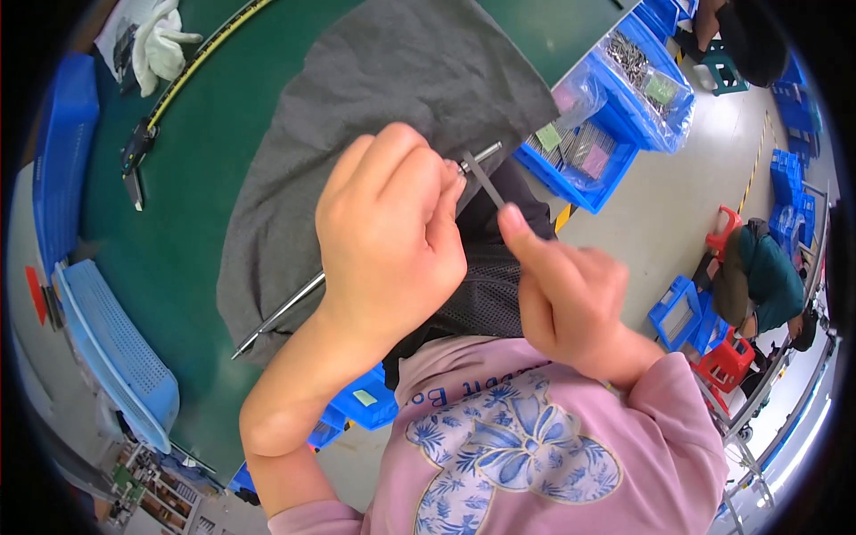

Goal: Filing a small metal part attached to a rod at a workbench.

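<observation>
My left hand (392, 223) is closed round a thin, shiny metal rod (285, 314). The rod runs slantwise through the fist, over a dark grey cloth (276, 192); its lower-left end is pointed and its other end sticks out past the fingers. In my right hand (571, 294) is a narrow flat file (487, 185), gripped with the thumb stretched along it. The file's blade crosses the rod close to my left fingertips and seems to touch it there. My left fingers hide the rod's middle.
A green table (192, 241) carries a long caliper (140, 147) and a white glove (160, 49). At the left stand a light blue basket (116, 343) and a darker blue one (64, 160). Blue bins (615, 183) of metal parts lie right. Another person (771, 276) is farther right.
</observation>
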A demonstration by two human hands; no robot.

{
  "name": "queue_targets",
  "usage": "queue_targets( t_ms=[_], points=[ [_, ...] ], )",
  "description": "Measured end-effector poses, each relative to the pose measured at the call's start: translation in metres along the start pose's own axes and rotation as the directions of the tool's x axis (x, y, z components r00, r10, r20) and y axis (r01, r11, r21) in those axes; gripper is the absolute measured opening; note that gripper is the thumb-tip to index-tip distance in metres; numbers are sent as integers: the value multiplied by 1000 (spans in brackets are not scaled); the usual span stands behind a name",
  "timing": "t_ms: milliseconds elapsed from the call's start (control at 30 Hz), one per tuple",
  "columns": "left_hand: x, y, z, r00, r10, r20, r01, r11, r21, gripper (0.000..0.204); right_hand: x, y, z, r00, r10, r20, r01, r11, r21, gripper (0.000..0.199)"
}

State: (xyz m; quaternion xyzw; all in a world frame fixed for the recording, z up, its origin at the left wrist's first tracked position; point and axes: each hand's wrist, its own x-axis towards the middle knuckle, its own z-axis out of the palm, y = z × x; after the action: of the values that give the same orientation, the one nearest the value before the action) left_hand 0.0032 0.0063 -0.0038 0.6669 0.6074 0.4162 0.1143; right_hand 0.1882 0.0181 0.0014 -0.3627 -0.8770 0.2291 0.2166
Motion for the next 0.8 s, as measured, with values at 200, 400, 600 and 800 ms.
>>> queue_targets(
  t_ms=[200,400,600,800],
  points=[
    [1,1,-2,999,-27,-33,28,1000,12,17,5,12,30,961,-125,-248,118,992,-46,55],
    [3,-2,0,1000,-7,-31,8,1000,18,17,27,18,45,909,-181,-376,206,978,26,51],
    [3,1,0,1000,-22,6,22,1000,11,17,21,23,50,902,-168,-397,197,980,32,52],
    [-1,3,0,999,-41,-12,42,999,16,18,-1,13,35,960,-55,-274,78,994,73,54]
  ],
)
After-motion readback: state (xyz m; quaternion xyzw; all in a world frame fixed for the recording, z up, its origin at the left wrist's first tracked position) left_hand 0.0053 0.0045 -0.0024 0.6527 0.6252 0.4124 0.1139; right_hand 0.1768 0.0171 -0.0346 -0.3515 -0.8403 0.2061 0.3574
